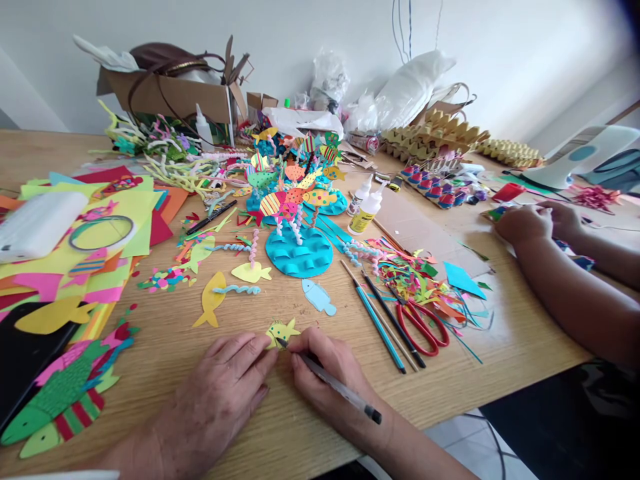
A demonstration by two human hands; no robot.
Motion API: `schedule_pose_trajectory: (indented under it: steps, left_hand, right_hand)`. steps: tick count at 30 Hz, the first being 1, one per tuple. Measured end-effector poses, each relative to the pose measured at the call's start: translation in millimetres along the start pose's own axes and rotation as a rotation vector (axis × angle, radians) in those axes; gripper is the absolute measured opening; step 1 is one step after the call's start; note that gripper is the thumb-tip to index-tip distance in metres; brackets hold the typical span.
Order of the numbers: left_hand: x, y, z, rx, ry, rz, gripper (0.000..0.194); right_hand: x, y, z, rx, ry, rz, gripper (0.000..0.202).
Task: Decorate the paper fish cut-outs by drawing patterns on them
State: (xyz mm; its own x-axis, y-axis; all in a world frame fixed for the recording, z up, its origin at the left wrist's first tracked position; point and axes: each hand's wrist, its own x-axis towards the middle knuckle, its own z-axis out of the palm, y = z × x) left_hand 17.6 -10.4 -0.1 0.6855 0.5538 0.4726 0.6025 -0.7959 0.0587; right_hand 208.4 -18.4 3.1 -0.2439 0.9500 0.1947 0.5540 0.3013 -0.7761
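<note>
Near the front of the wooden table lies a small yellow paper fish (281, 332) with green dots and dark lines. My right hand (327, 373) is closed around a pen (345, 392), its tip on the fish. The fingertips of my left hand (220, 387) rest on the fish's left end, with the hand flat on the table and the fingers lying side by side. Behind the fish are a light blue paper fish (319, 297), a plain yellow fish (251, 272) and an orange-yellow fish (213, 299) with a blue twisted stem.
Red scissors (424, 327), brushes (383, 320) and paper scraps lie to the right. Glue bottles (366, 210) stand behind a blue base (299, 252) bearing paper fish. Coloured sheets (135, 217) cover the left. Another person's arms (555, 280) reach in at the right.
</note>
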Motion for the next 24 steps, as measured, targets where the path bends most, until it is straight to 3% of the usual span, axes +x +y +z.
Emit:
schedule_pose_trajectory:
  steps: [24]
  left_hand:
    - [-4.0, -1.5, 1.9, 0.018, -0.022, 0.009, 0.030]
  right_hand:
    - [0.5, -0.2, -0.1, 0.019, -0.003, 0.013, 0.010]
